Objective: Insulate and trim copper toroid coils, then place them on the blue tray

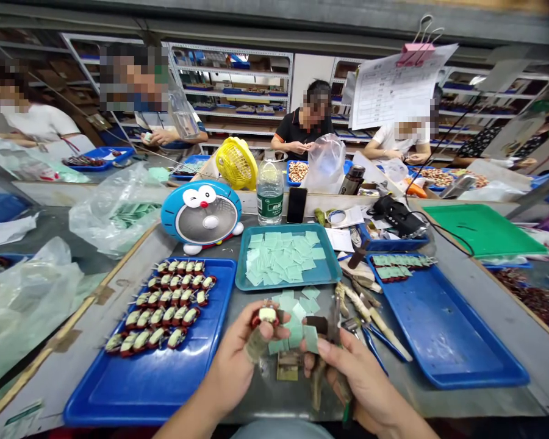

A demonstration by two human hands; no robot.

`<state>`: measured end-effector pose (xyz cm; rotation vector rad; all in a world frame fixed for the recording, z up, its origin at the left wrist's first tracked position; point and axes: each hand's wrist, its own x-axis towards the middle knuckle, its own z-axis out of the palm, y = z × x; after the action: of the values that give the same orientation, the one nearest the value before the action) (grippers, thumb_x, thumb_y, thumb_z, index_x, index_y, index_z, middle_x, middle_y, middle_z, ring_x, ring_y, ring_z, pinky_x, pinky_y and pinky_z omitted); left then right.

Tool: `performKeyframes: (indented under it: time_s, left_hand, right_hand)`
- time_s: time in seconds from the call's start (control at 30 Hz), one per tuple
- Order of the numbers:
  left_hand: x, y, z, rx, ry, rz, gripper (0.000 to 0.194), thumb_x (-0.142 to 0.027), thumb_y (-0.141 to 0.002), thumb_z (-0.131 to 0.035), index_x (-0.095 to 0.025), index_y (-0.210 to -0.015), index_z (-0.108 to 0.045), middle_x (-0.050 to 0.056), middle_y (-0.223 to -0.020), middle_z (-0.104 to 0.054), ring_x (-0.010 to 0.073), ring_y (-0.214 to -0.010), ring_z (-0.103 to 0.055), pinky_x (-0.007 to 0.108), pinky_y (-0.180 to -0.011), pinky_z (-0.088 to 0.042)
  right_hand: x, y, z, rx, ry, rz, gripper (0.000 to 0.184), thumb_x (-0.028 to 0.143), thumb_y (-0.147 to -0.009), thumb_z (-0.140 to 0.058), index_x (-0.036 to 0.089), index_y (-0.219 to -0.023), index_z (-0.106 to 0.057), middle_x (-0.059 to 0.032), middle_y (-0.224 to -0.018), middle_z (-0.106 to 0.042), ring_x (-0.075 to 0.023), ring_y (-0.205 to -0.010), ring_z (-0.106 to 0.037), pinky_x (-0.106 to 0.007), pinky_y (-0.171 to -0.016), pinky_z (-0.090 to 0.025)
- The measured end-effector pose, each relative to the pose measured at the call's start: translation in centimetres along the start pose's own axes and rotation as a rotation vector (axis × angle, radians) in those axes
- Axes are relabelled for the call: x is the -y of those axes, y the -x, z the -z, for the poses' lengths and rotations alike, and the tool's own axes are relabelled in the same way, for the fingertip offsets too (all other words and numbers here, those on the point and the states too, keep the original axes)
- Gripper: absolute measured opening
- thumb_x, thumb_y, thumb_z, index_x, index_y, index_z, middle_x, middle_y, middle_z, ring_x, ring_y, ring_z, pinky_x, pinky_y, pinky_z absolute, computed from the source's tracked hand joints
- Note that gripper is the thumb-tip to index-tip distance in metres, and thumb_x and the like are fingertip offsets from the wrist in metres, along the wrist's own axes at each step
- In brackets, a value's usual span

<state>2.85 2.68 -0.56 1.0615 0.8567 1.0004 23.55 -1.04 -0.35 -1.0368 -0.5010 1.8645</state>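
My left hand (238,353) pinches a small red coil part (267,314) with a cream-coloured top, held above the bench. Its thumb and fingertips are closed round the part. To its right, my right hand (354,378) has a pale green square (310,339) of thin sheet between thumb and finger. A dark, worn tool also passes by that hand, and I cannot make out its kind. Between and beyond the hands, loose green squares (297,311) lie on the bench. Similar coil parts (165,299) stand in rows in the blue tray (119,396) on the left.
A teal tray (333,271) of green squares lies ahead. The right-hand blue tray (466,347) holds coil parts with green tops. Blue-handled pliers (388,341) and wrapped tools lie beside it. A cartoon fan (201,213), water bottle (270,192) and phone (297,205) stand behind. Several people work opposite.
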Motion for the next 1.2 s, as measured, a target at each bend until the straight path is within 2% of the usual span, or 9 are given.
performKeyframes:
  time_s: [0.13,0.27,0.37,0.43,0.5,0.6,0.77,0.97,1.2]
  left_hand:
    - [0.0,-0.5,-0.8,-0.028,0.208,0.093,0.044,-0.051,-0.098,-0.060,-0.028,-0.135,-0.061,0.004,-0.102,-0.066,0.0115,-0.071,-0.060,0.027,-0.074,-0.049]
    - [-0.5,-0.1,-2.3,0.009,0.387,0.108,0.046,-0.053,-0.100,-0.056,-0.026,-0.137,-0.063,0.006,-0.108,-0.065,0.0133,-0.078,-0.059,0.029,-0.078,-0.052]
    - [-0.7,0.6,-2.6,0.046,0.260,0.106,0.045,-0.038,-0.095,-0.070,-0.027,-0.138,-0.062,0.008,-0.121,-0.066,0.0187,-0.100,-0.064,0.031,-0.094,-0.052]
    - [-0.6,1.0,-2.3,0.075,0.141,0.101,0.048,-0.032,-0.092,-0.074,-0.028,-0.137,-0.060,0.010,-0.130,-0.064,0.0242,-0.114,-0.063,0.034,-0.099,-0.051]
    - [-0.5,1.3,-2.0,0.064,0.014,0.059,0.043,-0.030,-0.091,-0.075,-0.027,-0.131,-0.062,0.010,-0.135,-0.063,0.0270,-0.121,-0.062,0.035,-0.101,-0.052]
    - [-0.4,1.4,-1.8,0.028,-0.249,-0.063,0.032,-0.028,-0.089,-0.077,-0.028,-0.120,-0.065,0.008,-0.127,-0.068,0.0246,-0.115,-0.067,0.030,-0.097,-0.054]
    - [-1.3,1.2,-1.8,0.081,-0.573,-0.264,0.029,-0.024,-0.089,-0.076,-0.030,-0.115,-0.067,0.003,-0.109,-0.073,0.0195,-0.095,-0.072,0.025,-0.084,-0.056]
    - [-2.5,1.4,-2.0,0.110,-0.617,-0.309,0.024,-0.023,-0.095,-0.067,-0.032,-0.116,-0.069,0.003,-0.108,-0.074,0.0201,-0.097,-0.072,0.025,-0.085,-0.055]
    - [-1.7,1.6,-2.7,0.024,-0.502,-0.323,0.019,-0.022,-0.094,-0.070,-0.030,-0.111,-0.069,0.002,-0.105,-0.075,0.0181,-0.094,-0.072,0.024,-0.083,-0.056]
  right_hand:
    - [0.1,0.9,-0.7,-0.017,0.038,0.115,0.044,0.044,-0.079,-0.085,0.017,-0.111,-0.072,-0.0054,-0.089,-0.075,-0.0167,-0.080,-0.068,-0.027,-0.076,-0.054]
    - [-0.5,0.7,-1.4,0.023,0.021,0.194,0.045,0.045,-0.082,-0.082,0.019,-0.117,-0.071,-0.0094,-0.109,-0.076,-0.0244,-0.099,-0.071,-0.039,-0.095,-0.054]
    - [-1.0,0.6,-1.1,0.013,0.029,0.211,0.047,0.045,-0.083,-0.081,0.022,-0.122,-0.068,-0.0101,-0.118,-0.075,-0.0265,-0.107,-0.071,-0.042,-0.099,-0.054]
    - [-1.3,0.6,-0.8,-0.019,0.071,0.247,0.046,0.045,-0.083,-0.081,0.024,-0.122,-0.068,-0.0101,-0.122,-0.074,-0.0268,-0.110,-0.071,-0.041,-0.100,-0.054]
    - [-1.6,0.8,-0.5,-0.073,0.128,0.294,0.047,0.046,-0.083,-0.081,0.023,-0.122,-0.068,-0.0101,-0.122,-0.075,-0.0272,-0.112,-0.071,-0.040,-0.100,-0.055]
    - [-1.7,0.9,-0.2,-0.122,0.173,0.326,0.052,0.048,-0.082,-0.081,0.022,-0.125,-0.068,-0.0111,-0.120,-0.075,-0.0287,-0.111,-0.071,-0.042,-0.099,-0.056]
    - [-0.8,1.2,0.0,-0.055,0.209,0.326,0.044,0.045,-0.086,-0.079,0.024,-0.123,-0.070,-0.0103,-0.132,-0.071,-0.0275,-0.119,-0.068,-0.040,-0.103,-0.055]
    - [-0.2,1.5,0.3,0.011,0.213,0.281,0.041,0.041,-0.086,-0.080,0.024,-0.121,-0.071,-0.0089,-0.129,-0.072,-0.0267,-0.118,-0.068,-0.039,-0.103,-0.054]
    - [-0.9,0.9,1.1,0.034,0.225,0.289,0.044,0.044,-0.085,-0.080,0.022,-0.121,-0.069,-0.0107,-0.126,-0.072,-0.0291,-0.114,-0.069,-0.045,-0.104,-0.052]
